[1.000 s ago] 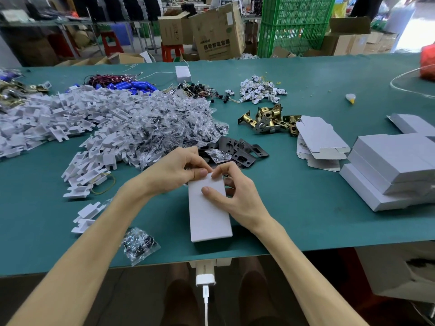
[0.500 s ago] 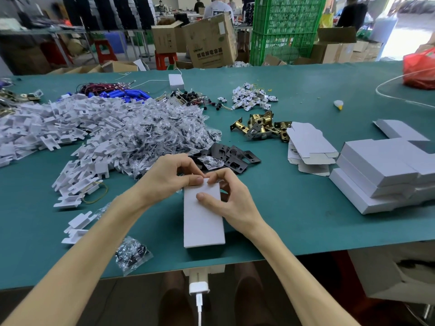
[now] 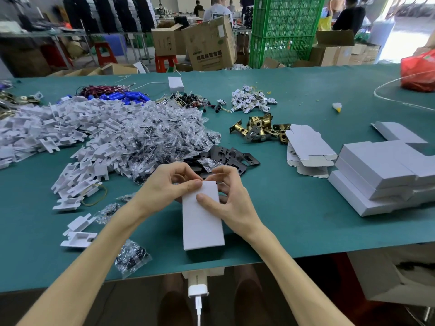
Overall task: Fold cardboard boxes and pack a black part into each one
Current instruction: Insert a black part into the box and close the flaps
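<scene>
Both hands clamp the white box: left hand (image 3: 168,184) pinching its far end, right hand (image 3: 229,198) thumbing the white box (image 3: 202,222).

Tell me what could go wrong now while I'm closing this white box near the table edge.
The white box lies close to the front edge of the table, so a push could slide it off. The left hand and right hand both pinch its far end; squeezing hard may crease the cardboard.
</scene>
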A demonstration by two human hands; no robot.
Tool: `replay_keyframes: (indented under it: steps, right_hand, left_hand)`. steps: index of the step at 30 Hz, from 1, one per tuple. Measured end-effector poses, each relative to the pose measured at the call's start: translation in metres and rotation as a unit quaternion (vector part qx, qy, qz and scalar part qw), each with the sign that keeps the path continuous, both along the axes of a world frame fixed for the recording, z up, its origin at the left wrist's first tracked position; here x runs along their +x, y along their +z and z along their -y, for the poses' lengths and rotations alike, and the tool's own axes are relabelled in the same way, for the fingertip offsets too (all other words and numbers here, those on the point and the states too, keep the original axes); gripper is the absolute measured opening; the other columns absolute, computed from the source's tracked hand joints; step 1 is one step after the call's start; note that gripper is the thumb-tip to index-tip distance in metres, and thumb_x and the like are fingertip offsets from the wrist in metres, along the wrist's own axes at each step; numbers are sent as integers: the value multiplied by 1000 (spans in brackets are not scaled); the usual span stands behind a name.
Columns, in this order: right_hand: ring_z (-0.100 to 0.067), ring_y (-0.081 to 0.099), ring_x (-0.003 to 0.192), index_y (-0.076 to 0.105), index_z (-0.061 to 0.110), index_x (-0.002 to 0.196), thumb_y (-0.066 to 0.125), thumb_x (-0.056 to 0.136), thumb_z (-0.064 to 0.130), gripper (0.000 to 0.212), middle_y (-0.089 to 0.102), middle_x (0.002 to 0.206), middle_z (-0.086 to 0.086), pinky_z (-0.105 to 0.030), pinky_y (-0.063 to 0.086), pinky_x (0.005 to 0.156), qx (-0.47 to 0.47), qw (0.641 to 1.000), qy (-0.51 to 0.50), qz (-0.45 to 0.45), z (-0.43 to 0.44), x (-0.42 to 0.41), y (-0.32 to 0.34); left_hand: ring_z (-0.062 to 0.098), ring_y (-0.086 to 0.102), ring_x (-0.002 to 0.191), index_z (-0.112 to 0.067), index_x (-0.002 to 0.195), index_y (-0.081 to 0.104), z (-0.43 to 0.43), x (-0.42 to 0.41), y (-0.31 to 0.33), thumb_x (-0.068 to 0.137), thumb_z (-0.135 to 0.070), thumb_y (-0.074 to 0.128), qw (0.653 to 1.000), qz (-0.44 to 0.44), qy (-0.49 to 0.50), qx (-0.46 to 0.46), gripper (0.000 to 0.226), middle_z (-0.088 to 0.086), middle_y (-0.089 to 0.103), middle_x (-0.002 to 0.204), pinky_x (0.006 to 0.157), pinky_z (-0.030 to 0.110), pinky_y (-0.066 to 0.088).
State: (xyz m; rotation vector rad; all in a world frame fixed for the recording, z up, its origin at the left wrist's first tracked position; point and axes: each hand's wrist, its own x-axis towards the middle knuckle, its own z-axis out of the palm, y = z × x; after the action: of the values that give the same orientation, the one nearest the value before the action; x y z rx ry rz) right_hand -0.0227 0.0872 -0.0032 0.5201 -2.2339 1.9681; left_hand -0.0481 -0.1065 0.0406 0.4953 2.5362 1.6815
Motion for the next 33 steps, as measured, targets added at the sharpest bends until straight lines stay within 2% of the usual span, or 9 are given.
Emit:
replay_keyframes:
  steps: [4,8,11,15,19,23,26,29,33]
  right_hand:
    - [-13,66,94,53,22,111,81,88,27,37,64,108,11,-24,56,74,27,999,-7,-17,-1,0,-1]
    - [-15,66,94,54,20,109,83,87,29,37,65,107,7,-25,55,73,18,1000,-16,-10,-1,0,-1]
    - [-18,66,96,55,20,108,84,85,27,38,65,107,7,-32,58,73,-9,1000,-13,4,-1,0,0]
    - [-18,66,96,55,20,109,84,84,28,39,64,107,7,-39,59,75,-34,999,-15,16,-2,-1,-2]
    - [-21,66,95,55,20,108,83,84,30,39,64,106,7,-34,57,72,-42,999,-19,19,-2,-2,-3]
    - [-14,66,89,56,20,108,80,85,31,35,65,100,10,-29,55,71,-47,999,-15,21,-2,-3,-2]
    - [-17,67,89,58,22,108,78,88,30,30,67,100,7,-29,57,69,-42,999,-11,16,-2,-3,-3]
    - [-23,67,89,59,22,110,76,90,25,27,68,102,3,-34,59,68,-50,998,-17,22,-3,-4,-4]
    - [-21,68,88,58,24,111,76,91,26,27,67,103,1,-33,59,67,-45,999,-22,19,-4,-4,-4]
  left_hand:
    - [18,63,70,-10,94,72,-7,10,-16,95,-15,75,998,-7,45,38,5,13,73,83,60,32,53]
    - [5,69,81,-14,101,74,-12,17,-23,90,-20,78,995,-17,68,65,13,-4,77,93,68,18,53]
    - [11,70,91,-16,110,72,-12,25,-28,87,-27,77,991,-7,87,101,26,-2,76,103,77,25,57]
    - [16,72,98,-12,116,65,-20,38,-39,91,-16,77,968,24,139,208,28,3,76,108,84,35,62]
    - [13,70,91,-7,114,65,-27,41,-40,92,-9,75,960,9,142,243,24,2,75,102,75,28,60]
    - [16,69,91,-5,114,63,-30,38,-38,93,-7,74,959,17,142,246,23,12,74,108,76,32,60]
    - [15,70,93,-10,115,63,-31,38,-40,93,-12,75,959,17,139,245,24,6,75,107,76,34,61]
    - [14,72,98,-13,119,59,-36,42,-44,85,-22,80,949,21,174,263,41,5,74,110,80,30,61]
    - [12,73,91,-15,114,56,-42,42,-47,79,-29,82,939,8,208,274,45,7,73,107,74,26,60]
